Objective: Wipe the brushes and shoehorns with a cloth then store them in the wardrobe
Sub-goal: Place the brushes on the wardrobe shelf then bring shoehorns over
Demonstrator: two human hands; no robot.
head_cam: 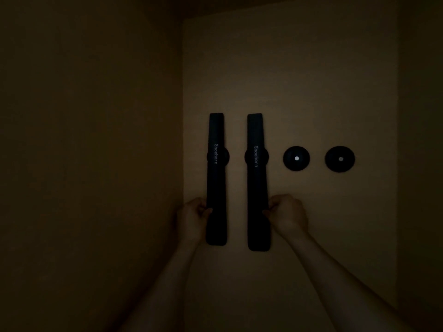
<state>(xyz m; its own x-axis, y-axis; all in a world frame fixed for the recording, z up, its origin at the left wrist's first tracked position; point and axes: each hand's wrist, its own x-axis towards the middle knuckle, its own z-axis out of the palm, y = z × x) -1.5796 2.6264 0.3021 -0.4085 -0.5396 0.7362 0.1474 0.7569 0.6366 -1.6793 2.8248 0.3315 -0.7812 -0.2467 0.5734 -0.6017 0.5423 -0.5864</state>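
Both shoehorns (215, 178) (258, 183) hang straight up-and-down on the wardrobe's back panel (311, 92), left hand (194, 216) pinching the left one's lower end, right hand (287, 215) pinching the right one's, with two bare round mounts (296, 158) (339, 159) free further right.

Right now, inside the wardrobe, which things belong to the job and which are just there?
Job:
left shoehorn, pinched low by the left hand
right shoehorn, pinched low by the right hand
back panel carrying both

Just there:
two bare round holders
side wall
No cloth or brushes visible.
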